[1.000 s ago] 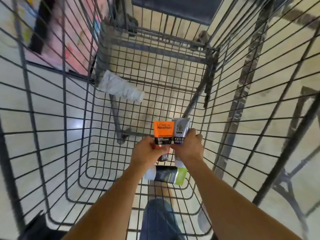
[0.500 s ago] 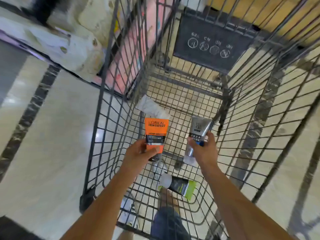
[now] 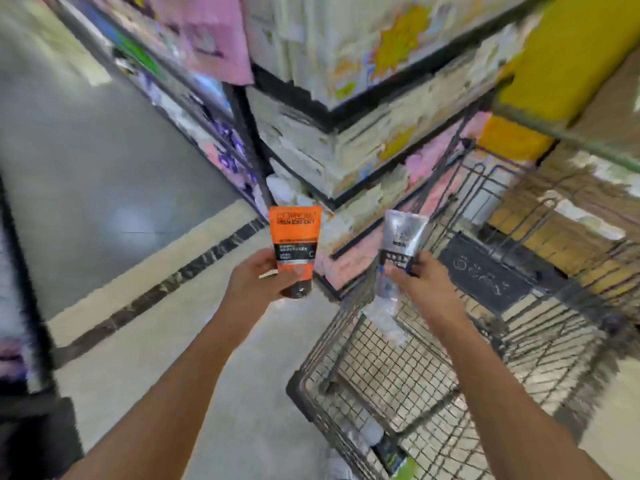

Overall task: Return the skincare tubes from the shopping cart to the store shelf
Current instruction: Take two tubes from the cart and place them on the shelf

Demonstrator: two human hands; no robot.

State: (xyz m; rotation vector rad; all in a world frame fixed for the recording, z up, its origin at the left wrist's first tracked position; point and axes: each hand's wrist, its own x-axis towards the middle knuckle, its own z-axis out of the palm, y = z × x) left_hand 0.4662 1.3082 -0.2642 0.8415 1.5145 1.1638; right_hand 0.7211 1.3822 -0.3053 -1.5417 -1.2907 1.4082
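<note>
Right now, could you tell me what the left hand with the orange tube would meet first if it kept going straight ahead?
Probably the corner of the store shelf. The left hand holds the orange tube upright, aimed at that corner, with only open floor showing between. The picture is blurred, so depth is uncertain.

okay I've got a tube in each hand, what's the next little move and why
Probably step toward the store shelf and raise the orange tube in your left hand to it. Both tubes are out of the shopping cart, the silver tube gripped in your right hand, neither shelved yet.
</note>
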